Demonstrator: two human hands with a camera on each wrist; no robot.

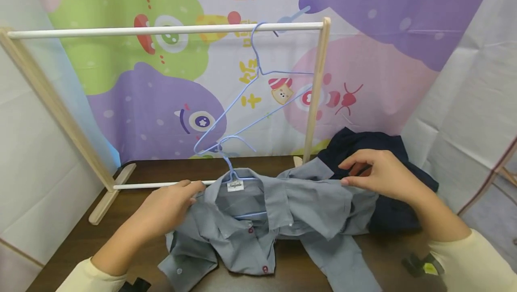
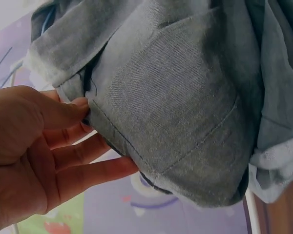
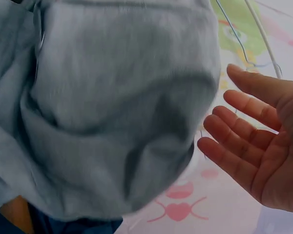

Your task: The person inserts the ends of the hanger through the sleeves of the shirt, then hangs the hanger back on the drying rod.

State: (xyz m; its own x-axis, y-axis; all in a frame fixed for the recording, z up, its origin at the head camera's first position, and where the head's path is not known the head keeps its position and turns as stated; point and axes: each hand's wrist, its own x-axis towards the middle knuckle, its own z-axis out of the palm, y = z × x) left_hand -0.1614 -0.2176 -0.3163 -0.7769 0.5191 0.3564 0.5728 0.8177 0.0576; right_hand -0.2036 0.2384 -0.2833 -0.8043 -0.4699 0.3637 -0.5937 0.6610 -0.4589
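Note:
A grey button-up shirt point(image 1: 319, 202) with reddish buttons hangs around a blue wire hanger point(image 1: 229, 165), whose hook sticks up from the collar. At the shirt's left shoulder in the head view, my left hand point(image 1: 167, 207) pinches the cloth. The left wrist view shows thumb and forefinger on the shirt edge, the other fingers point(image 2: 95, 178) extended against it. My right hand point(image 1: 381, 175) hovers by the opposite shoulder. Its fingers are spread and slightly bent, apart from the shirt point(image 3: 127, 87) in the right wrist view, and hold nothing.
Behind the shirt stands a wooden rack with a white top rail point(image 1: 161, 30), where another blue wire hanger point(image 1: 238, 98) hangs near the right post. Dark navy clothing point(image 1: 396, 215) lies heaped on the brown table point(image 1: 72, 247) at right. A cartoon-print curtain point(image 1: 258, 117) closes the back.

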